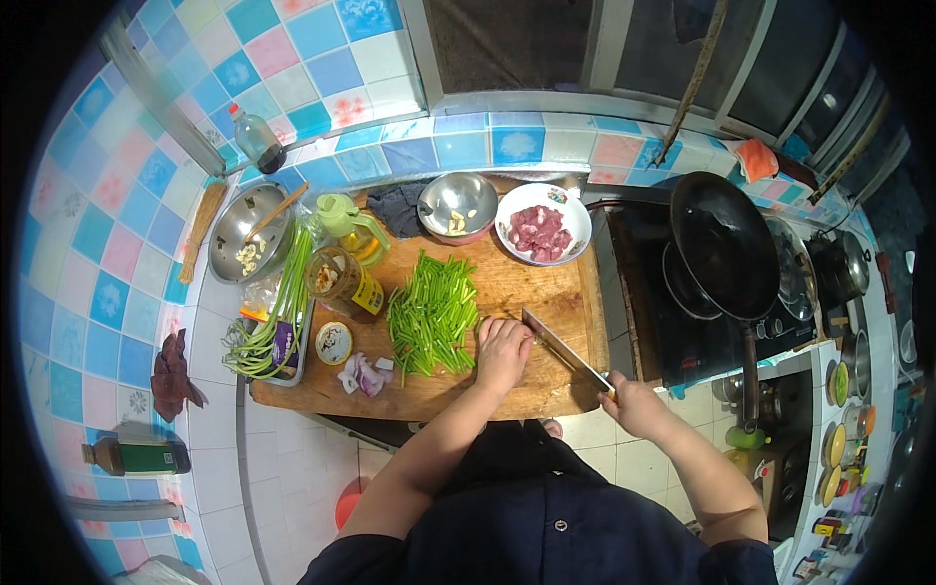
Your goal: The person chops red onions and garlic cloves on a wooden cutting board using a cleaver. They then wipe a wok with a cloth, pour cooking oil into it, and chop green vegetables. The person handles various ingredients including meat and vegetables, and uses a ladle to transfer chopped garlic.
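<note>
My right hand (635,404) grips the handle of a kitchen knife (567,349), its blade slanting up and left over the wooden cutting board (541,391). Close to the blade's tip, my left hand (504,347) rests on the board with fingers curled; whatever lies beneath them is hidden. A pile of cut green stalks (433,316) lies just left of that hand. Beyond, a white bowl (512,248) holds raw meat pieces (540,232), and a steel bowl (446,194) holds garlic cloves (457,221). Cut purple onion (365,375) lies at the board's lower left.
A glass jar (344,285), a green oil pitcher (354,230) and a jar lid (334,343) stand left. Farther left are a steel bowl (223,238) and long green stalks (289,292) over a tray. A wok (720,248) sits on the cooktop (658,329) at right.
</note>
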